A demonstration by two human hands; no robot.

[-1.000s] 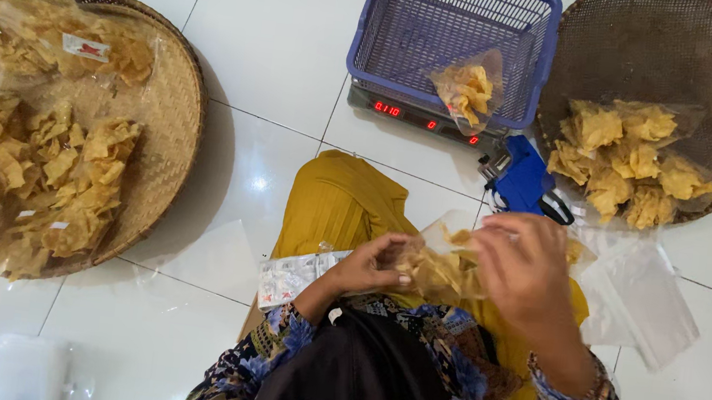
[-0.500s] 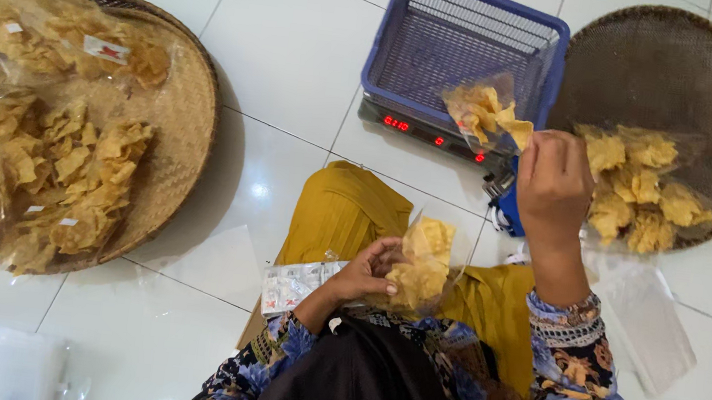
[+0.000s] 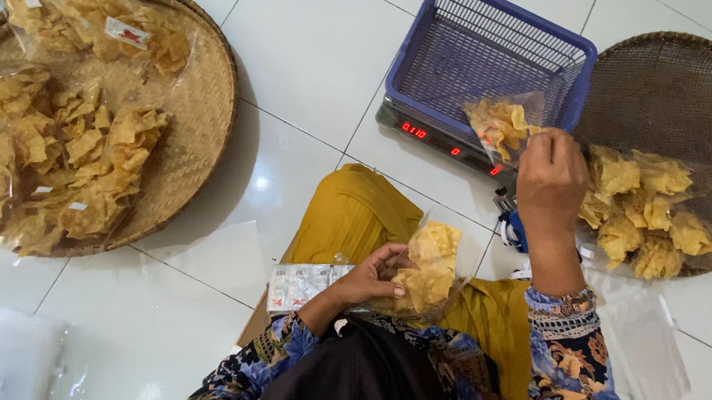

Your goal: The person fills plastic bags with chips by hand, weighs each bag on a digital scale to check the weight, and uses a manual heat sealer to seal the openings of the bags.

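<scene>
My right hand [image 3: 550, 179] is stretched forward to the blue plastic basket [image 3: 480, 53] on a digital scale [image 3: 434, 137]. Its fingers pinch a yellow cracker at the small clear bag of crackers [image 3: 497, 125] lying in the basket. My left hand [image 3: 376, 276] rests on my lap and grips a clear bag of yellow crackers [image 3: 429, 266] over my mustard-coloured skirt [image 3: 354, 218]. A strip of small white labels [image 3: 300, 285] lies by my left wrist.
A round woven tray [image 3: 196, 110] on the left holds several filled cracker bags [image 3: 57, 157]. A darker round woven tray [image 3: 707, 97] on the right holds a pile of loose crackers [image 3: 645, 215]. Empty clear bags [image 3: 644, 340] lie on the white tiled floor. A blue tool [image 3: 513, 231] lies below the scale.
My right hand left the bag on my lap and reached forward to the bag in the basket. My left hand kept hold of the lap bag.
</scene>
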